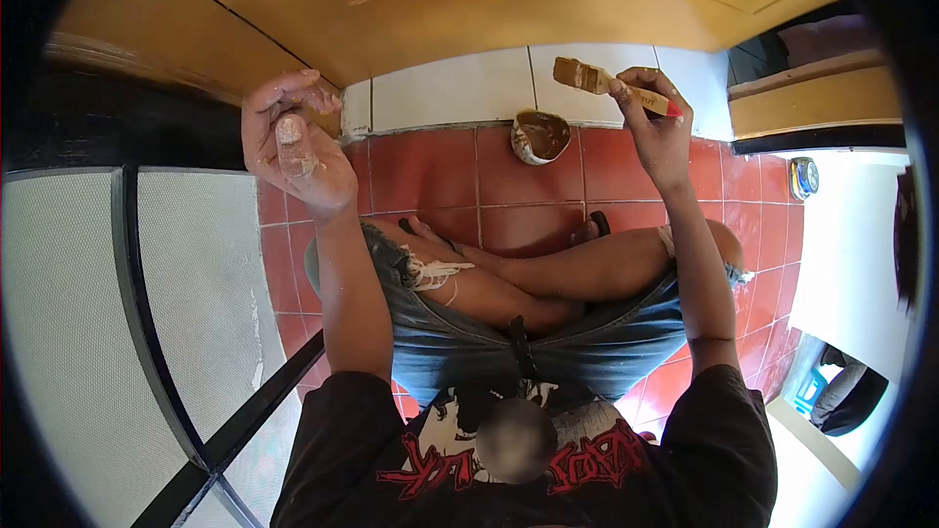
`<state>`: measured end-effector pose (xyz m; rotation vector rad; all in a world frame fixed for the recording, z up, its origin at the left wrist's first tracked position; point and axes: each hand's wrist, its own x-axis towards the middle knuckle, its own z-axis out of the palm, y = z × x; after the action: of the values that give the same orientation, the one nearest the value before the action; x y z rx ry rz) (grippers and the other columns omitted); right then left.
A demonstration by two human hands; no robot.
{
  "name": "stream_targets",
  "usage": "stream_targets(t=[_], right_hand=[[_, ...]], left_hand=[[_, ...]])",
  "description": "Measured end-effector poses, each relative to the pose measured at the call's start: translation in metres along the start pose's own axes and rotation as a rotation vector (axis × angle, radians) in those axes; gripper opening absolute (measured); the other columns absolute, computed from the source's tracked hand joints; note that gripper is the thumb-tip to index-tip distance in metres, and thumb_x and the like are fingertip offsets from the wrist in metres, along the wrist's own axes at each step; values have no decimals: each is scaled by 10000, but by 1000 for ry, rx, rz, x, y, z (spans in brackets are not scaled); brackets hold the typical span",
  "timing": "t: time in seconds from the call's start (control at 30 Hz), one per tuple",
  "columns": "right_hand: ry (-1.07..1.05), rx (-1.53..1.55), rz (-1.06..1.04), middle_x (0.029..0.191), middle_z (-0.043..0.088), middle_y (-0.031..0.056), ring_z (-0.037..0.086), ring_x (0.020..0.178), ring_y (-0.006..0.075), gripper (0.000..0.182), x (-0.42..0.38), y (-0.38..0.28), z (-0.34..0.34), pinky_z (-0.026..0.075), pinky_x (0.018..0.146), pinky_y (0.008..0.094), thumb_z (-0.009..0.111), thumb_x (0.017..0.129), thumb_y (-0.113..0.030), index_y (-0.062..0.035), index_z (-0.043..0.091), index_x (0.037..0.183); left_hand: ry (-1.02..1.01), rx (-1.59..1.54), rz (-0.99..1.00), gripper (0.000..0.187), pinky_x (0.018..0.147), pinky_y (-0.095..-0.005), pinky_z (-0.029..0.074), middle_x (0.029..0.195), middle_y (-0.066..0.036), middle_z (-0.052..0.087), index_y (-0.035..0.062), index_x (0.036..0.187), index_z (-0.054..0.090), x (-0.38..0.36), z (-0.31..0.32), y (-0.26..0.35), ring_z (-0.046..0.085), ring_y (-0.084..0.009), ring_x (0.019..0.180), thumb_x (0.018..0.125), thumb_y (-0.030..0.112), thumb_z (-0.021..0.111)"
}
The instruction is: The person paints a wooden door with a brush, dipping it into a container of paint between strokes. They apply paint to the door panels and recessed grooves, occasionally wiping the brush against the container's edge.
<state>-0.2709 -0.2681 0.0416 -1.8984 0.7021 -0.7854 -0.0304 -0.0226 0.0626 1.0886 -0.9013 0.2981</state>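
Observation:
My right hand [655,122] pinches the pale handle of a paintbrush [606,82], whose flat bristles point left and are coated brown. The handle's end is red. Below the brush, a small round bowl [541,137] of brown paint stands on the floor against the white tile ledge, its rim smeared. My left hand [298,147] is raised at the left beside the wooden panel, open and holding nothing. Its fingers are loosely bent with the thumb apart, and pale paint smears mark the thumb and fingertips. The brown-yellow wooden panel [548,5] rises behind the ledge.
I sit with crossed legs [548,279] on red floor tiles [421,171]. A black-framed mesh panel [191,264] stands close on the left. To the right are a small jar [804,178] and a wooden shelf edge [817,108]. Dark cloth [851,396] lies at the lower right.

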Motion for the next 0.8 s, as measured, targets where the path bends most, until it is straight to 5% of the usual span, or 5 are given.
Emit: stream_targets(t=[0.23,0.27,0.4,0.63,0.8], right_hand=[[-214,-183,17,804,699,82,657,741,115,273,-1,-11,-1,514,666,276,722,869,-96,-25,584,1094],[-300,-167,-74,789,703,127,696,716,206,357,-1,4,1,532,669,328,737,841,-130,-72,553,1141],[-353,-452,-132,797,698,140,678,746,339,247,-10,25,18,545,685,415,732,845,-220,-133,633,1054],[-440,-713,-136,790,708,112,683,745,314,202,-13,57,39,547,688,427,716,850,-338,-151,714,926],[-554,-805,-179,902,722,131,691,882,316,147,-19,105,51,550,784,428,647,857,-221,-143,762,812]], left_hand=[[111,-45,63,444,588,-257,479,792,-103,589,-60,978,600,1,0,3,552,-128,681,949,382,578],[131,-51,69,432,577,-254,478,791,-105,589,-57,968,597,0,0,2,549,-126,676,953,374,571],[182,-57,48,405,553,-250,475,779,-104,581,-48,946,591,-3,2,2,538,-123,655,962,355,555],[201,-54,35,404,556,-247,468,762,-95,567,-41,928,591,-2,4,5,527,-123,641,966,359,548],[235,-154,-9,365,572,-252,490,793,-115,587,-46,973,609,-8,-3,-6,550,-144,665,925,316,600]])
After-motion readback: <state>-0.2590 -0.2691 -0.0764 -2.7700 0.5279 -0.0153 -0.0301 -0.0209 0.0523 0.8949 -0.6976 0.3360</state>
